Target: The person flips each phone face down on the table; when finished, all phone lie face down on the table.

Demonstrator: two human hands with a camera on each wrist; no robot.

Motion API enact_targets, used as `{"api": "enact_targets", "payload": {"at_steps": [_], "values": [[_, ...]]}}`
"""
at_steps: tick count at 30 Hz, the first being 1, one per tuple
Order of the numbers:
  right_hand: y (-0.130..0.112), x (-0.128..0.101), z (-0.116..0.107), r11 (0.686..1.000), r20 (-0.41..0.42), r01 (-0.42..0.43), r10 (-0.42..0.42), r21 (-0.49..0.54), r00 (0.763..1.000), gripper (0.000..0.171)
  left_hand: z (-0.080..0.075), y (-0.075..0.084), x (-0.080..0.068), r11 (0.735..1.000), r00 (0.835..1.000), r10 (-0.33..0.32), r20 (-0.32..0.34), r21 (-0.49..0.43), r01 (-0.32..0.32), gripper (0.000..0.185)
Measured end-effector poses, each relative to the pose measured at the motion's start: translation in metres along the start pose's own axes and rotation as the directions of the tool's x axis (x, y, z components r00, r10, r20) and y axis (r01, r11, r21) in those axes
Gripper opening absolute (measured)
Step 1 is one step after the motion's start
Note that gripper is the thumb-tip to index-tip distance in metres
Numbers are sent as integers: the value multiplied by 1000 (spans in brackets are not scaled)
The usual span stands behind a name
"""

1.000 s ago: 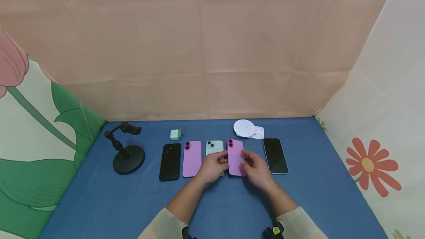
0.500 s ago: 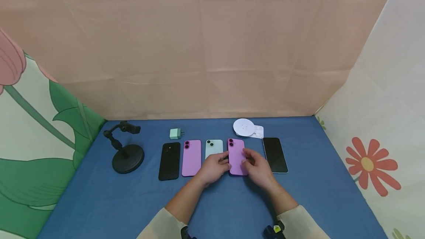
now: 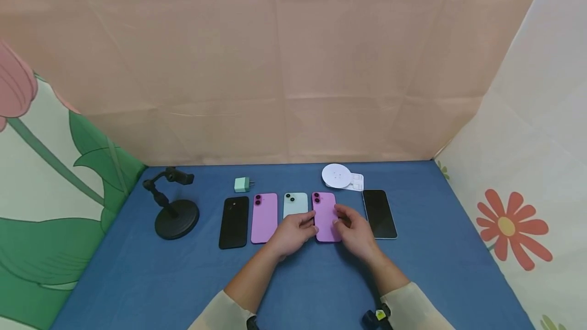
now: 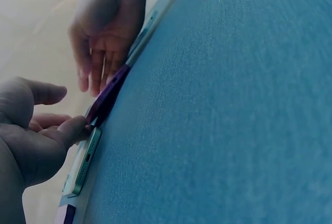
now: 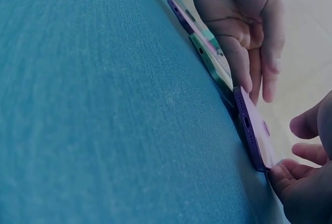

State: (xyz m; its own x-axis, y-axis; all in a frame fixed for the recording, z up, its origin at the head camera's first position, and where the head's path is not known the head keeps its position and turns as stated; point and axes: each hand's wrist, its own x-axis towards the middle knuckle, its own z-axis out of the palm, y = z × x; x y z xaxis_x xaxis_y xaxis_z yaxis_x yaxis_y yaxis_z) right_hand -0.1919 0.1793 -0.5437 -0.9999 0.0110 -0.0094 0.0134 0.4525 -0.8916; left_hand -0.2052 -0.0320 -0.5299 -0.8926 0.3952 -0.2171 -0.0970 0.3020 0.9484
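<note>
Several phones lie in a row on the blue cloth (image 3: 298,279): a black phone (image 3: 234,222), a purple phone (image 3: 264,217), a mint phone (image 3: 295,202), a second purple phone (image 3: 324,215) and a dark-screen phone (image 3: 379,214). Both hands hold the second purple phone by its long edges. My left hand (image 3: 293,232) pinches its left edge, with the thumb (image 4: 72,130) at the near end. My right hand (image 3: 355,230) grips the right edge, with the thumb (image 5: 285,175) at the near corner. The wrist views show that phone (image 5: 254,130) lying low on the cloth beside the mint phone (image 4: 85,162).
A black phone stand (image 3: 176,213) is at the left. A mint charger plug (image 3: 241,184) and a white round disc (image 3: 337,175) on a small white tray (image 3: 357,183) lie behind the row. Cloth walls close in the back and both sides.
The second purple phone has shifted very slightly to the left between my hands. Both hands stay at its edges.
</note>
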Motion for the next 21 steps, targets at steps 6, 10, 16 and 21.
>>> {"api": "enact_targets", "payload": {"at_steps": [6, 10, 16, 21], "values": [[-1, 1, -1, 1000, 4, -16, 16, 10, 1000, 45, 3, 0, 2, 999, 1000, 22, 3, -27, -22, 56], [-1, 1, -2, 1000, 1, -24, 24, 11, 1000, 45, 4, 2, 2, 1000, 1000, 21, -2, -17, -21, 57], [-2, 1, 0, 1000, 3, -26, 26, 11, 1000, 45, 3, 3, -1, 999, 1000, 29, 12, -16, -29, 57], [-2, 1, 0, 1000, 2, -20, 20, 8, 1000, 45, 1, 5, -4, 999, 999, 30, 27, -11, -30, 58]]}}
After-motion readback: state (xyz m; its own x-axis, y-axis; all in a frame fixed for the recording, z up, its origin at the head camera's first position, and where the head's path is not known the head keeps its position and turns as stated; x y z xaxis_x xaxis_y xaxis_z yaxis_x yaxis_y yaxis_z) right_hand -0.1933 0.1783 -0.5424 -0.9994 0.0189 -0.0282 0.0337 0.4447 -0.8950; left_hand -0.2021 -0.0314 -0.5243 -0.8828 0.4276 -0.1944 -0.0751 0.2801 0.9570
